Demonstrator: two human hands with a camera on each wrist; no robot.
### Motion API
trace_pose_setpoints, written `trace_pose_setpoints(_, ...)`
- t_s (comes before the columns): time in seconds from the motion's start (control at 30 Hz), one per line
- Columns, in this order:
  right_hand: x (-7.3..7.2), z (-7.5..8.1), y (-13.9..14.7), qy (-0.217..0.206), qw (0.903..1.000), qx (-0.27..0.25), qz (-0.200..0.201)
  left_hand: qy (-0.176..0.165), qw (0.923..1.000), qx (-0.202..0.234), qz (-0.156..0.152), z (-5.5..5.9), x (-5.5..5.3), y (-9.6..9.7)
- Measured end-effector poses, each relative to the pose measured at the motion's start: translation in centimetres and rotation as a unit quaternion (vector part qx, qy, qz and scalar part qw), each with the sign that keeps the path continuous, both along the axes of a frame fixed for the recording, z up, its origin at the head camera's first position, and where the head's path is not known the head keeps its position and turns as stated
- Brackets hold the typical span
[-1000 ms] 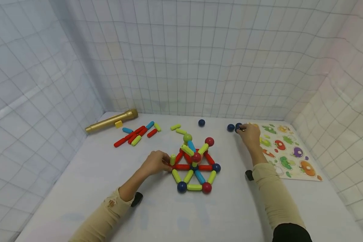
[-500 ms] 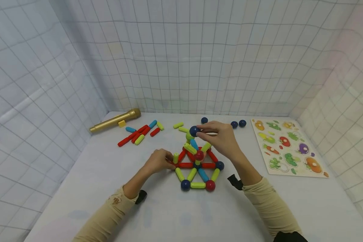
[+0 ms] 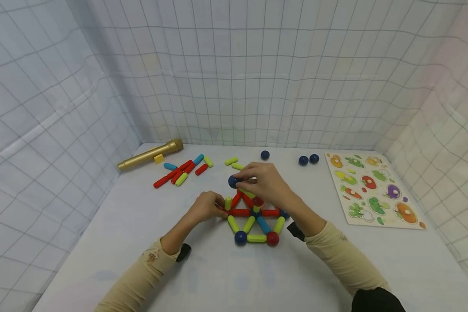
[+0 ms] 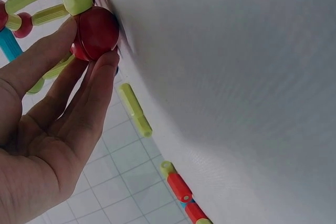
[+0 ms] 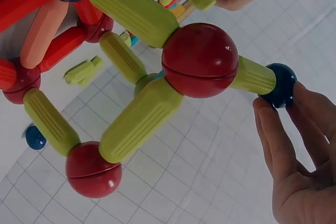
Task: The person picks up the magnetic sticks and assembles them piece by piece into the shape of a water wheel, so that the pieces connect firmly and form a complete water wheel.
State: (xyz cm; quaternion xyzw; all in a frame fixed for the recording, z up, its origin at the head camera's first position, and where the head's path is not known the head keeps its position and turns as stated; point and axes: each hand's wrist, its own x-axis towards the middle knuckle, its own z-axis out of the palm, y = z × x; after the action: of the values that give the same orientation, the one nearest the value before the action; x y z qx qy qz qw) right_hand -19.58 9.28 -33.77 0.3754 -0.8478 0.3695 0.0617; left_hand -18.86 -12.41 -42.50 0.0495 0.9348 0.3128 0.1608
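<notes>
A magnetic rod-and-ball structure [image 3: 241, 212] of red, green and blue rods stands mid-table. My left hand [image 3: 206, 207] pinches the red ball [image 4: 100, 32] at its left corner between thumb and fingertips. From that ball a short green rod [image 3: 228, 203] stands upright. Over the structure, my right hand [image 3: 271, 184] pinches a dark blue ball [image 3: 232, 181] in its fingertips. In the right wrist view this blue ball [image 5: 281, 85] meets the end of a green rod [image 5: 254, 75] that juts from the raised red ball [image 5: 199, 60]. My right hand hides part of the structure's upper back in the head view.
Loose red, green and blue rods [image 3: 181, 172] lie at the back left, beside a gold microphone [image 3: 150, 155]. Two green rods [image 3: 231, 160] and several dark blue balls [image 3: 303, 160] lie along the back. A vegetable puzzle board [image 3: 368, 188] is at the right.
My right hand has picked up a blue ball near the puzzle board and brought it left, over the structure and down to a green rod's end. My left hand keeps its hold.
</notes>
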Motion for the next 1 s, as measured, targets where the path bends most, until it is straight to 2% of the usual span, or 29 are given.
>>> trace_pose_setpoints(0.17,-0.4,1.2,-1.7,0.013,0.9955,0.093,-0.002,0.005,1.0000,0.003,-0.002,0.3,-0.2,-0.1)
trace_pose_setpoints(0.33,-1.1,1.4,-4.0,-0.037,0.9827,0.181,0.000,0.010,0.9999,0.009,-0.003,0.5,-0.2,-0.2)
trace_pose_setpoints(0.47,-1.2,1.0,-5.0,-0.084,0.9714,0.222,-0.001,0.000,0.9998,0.018,0.000,0.1,0.0,-0.2)
trace_pose_setpoints(0.67,-1.2,0.2,-5.4,-0.106,0.9624,0.250,-0.005,0.005,0.9996,0.025,-0.009,-0.2,0.1,0.0)
trace_pose_setpoints(0.73,-1.2,0.1,-5.2,-0.105,0.9635,0.246,-0.005,0.008,0.9996,0.023,-0.012,-0.1,0.1,0.1)
trace_pose_setpoints(0.8,-1.1,0.2,-4.6,-0.093,0.9690,0.229,-0.008,0.008,0.9998,0.018,-0.010,0.1,0.1,0.1)
trace_pose_setpoints(0.93,-0.5,0.2,-1.3,-0.027,0.9878,0.153,0.002,-0.002,1.0000,0.010,-0.002,0.2,-0.1,0.1)
trace_pose_setpoints(1.0,0.1,-0.3,1.0,0.011,0.9923,0.123,0.007,-0.009,1.0000,0.001,0.001,0.1,-0.2,0.0)
